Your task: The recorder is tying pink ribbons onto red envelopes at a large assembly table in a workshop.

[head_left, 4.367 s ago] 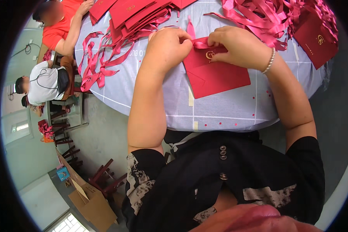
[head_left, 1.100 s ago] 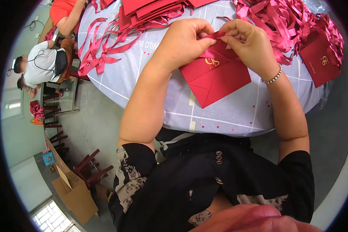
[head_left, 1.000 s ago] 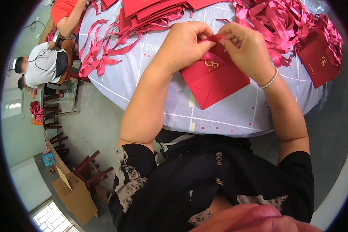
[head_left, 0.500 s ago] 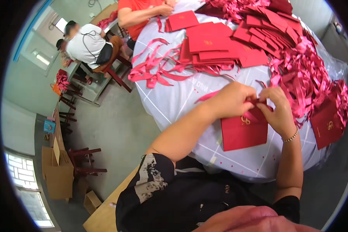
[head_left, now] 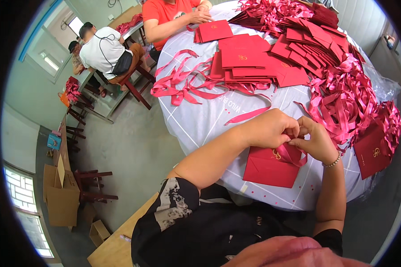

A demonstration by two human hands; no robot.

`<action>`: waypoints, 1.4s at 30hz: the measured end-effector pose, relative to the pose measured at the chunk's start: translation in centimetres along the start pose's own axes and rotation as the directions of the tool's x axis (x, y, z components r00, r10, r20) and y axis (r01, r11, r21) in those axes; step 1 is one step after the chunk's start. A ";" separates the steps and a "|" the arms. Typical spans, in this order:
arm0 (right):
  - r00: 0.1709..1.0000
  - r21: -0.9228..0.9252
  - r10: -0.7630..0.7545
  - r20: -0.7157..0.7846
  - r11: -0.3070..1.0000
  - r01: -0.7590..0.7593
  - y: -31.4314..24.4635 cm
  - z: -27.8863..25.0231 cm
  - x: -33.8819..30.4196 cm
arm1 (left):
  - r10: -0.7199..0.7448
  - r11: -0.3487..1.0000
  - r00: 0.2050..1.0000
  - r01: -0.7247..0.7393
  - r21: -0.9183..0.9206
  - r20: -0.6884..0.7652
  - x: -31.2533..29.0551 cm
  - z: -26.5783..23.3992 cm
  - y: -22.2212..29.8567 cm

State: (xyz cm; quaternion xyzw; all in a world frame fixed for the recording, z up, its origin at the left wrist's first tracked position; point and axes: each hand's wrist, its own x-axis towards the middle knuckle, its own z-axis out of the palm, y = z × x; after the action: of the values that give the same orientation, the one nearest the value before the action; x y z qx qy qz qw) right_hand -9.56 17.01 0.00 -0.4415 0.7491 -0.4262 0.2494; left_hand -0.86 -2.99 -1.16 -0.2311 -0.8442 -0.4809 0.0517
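A flat red paper gift bag (head_left: 268, 170) with a gold emblem lies near the table edge in front of me. From its top edge a pink-red satin ribbon (head_left: 301, 161) loops down over the front. Above that edge my left hand (head_left: 275, 128) is closed in a pinch on the ribbon. My right hand (head_left: 317, 141), with a beaded bracelet at the wrist, meets it fingertip to fingertip, also pinching ribbon. The exact bit between the fingers is mostly hidden. Beyond my left hand, a loose ribbon strand (head_left: 249, 116) trails across the cloth.
Stacked red bags (head_left: 243, 55) and loose ribbons (head_left: 176, 84) cover the table's far side. A ribbon heap (head_left: 343, 102) and another bag (head_left: 372, 153) lie to the right. A co-worker in a red shirt (head_left: 167, 20) sits at the far left edge. Cardboard boxes (head_left: 62, 204) stand left.
The ribbon now shows as a loop over the bag's front. Bag and hands sit slightly lower in view, and both hands have turned upward a little. The co-worker's hands have shifted.
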 end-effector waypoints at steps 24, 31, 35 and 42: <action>0.951 0.419 0.239 -0.194 0.897 -0.140 10.3 -2.5 1.6 | 0.073 0.991 0.971 -0.045 -0.129 0.226 0.6 -0.3 1.6; 0.915 0.643 0.398 0.071 0.683 -0.347 2.3 1.0 1.2 | 0.185 0.976 0.969 -0.201 0.088 0.161 -0.1 -0.3 2.1; 0.982 0.686 0.182 0.055 0.707 -0.170 4.6 2.5 2.2 | 0.226 0.967 0.962 -0.241 0.088 0.151 0.1 0.3 1.7; 0.983 0.624 0.142 -0.118 0.781 -0.038 5.1 2.1 2.6 | 0.136 0.986 0.973 -0.151 0.068 0.188 0.3 0.4 2.3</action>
State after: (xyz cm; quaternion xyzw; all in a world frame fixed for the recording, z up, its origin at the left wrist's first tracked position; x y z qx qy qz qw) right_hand -11.57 15.11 -5.45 -0.2635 0.6057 -0.6692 0.3403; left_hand -0.03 -1.59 0.57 -0.3324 -0.8455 -0.4175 0.0183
